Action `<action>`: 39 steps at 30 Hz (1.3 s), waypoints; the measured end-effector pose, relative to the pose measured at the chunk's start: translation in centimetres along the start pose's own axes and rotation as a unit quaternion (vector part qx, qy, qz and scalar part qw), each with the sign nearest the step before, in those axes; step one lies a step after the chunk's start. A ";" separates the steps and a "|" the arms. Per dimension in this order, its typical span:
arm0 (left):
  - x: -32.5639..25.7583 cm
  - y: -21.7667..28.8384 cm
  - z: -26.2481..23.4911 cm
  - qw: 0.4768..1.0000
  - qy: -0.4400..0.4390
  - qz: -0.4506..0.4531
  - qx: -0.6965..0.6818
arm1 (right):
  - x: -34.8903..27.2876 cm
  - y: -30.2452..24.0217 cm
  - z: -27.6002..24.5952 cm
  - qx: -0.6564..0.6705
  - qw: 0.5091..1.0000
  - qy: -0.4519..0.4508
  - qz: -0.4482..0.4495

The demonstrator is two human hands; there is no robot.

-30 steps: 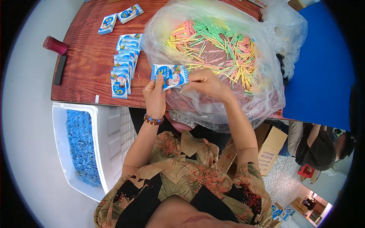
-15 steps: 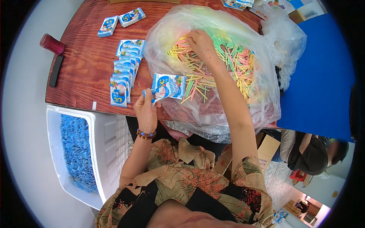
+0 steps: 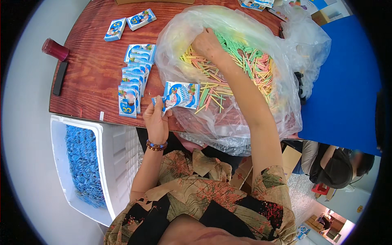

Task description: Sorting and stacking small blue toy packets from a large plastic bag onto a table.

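Well left of your left hand (image 3: 156, 122), a red cup (image 3: 55, 49) sits by the table's (image 3: 94, 73) left edge, a black bar (image 3: 61, 79) just nearer you. Also left of that hand, but past the near edge, is a white box (image 3: 98, 128) of blue pieces (image 3: 83, 163). Between bar and hand, wood surface gives way to an overlapping row of packets (image 3: 134, 77). Your left thumb and fingers pinch a packet (image 3: 173, 96) by its end (it overlaps another on its right). Beyond and right of that grip, your right hand (image 3: 208, 45) is bunched among the sticks (image 3: 261, 69); I cannot tell whether it grasps any. The open bag (image 3: 175, 57) surrounds it, spilling over the near edge. A blue sheet (image 3: 341, 81) spreads farther right.
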State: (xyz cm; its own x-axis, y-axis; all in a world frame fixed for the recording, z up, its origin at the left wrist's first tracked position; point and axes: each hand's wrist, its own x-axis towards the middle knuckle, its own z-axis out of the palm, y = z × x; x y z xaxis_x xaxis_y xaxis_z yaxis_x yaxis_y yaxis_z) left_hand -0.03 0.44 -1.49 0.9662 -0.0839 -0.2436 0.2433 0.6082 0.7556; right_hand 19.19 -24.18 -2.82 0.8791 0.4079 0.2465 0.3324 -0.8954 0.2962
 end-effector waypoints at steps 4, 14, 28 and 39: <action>0.1 -0.1 0.2 1.000 0.020 -0.015 0.001 | -0.1 -0.2 1.1 -0.004 0.997 0.077 0.003; -0.2 0.3 -0.1 1.000 0.022 0.004 -0.006 | -2.3 0.7 -1.1 0.222 0.968 0.108 0.054; -0.7 0.0 0.5 1.000 0.020 0.007 -0.021 | -5.1 -0.1 -2.3 0.527 0.804 0.092 0.259; -0.2 0.3 0.3 0.999 0.018 0.007 -0.045 | -15.4 -4.6 -6.4 0.626 0.701 0.113 0.322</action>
State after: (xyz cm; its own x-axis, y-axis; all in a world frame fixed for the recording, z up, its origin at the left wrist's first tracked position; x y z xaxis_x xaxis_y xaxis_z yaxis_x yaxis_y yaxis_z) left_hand -0.14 0.42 -1.07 0.9655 -0.0464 -0.2564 0.2189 0.6784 0.7013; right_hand 1.96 -25.16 -2.02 0.9552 -0.2621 0.1378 0.0537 -0.3041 -0.9511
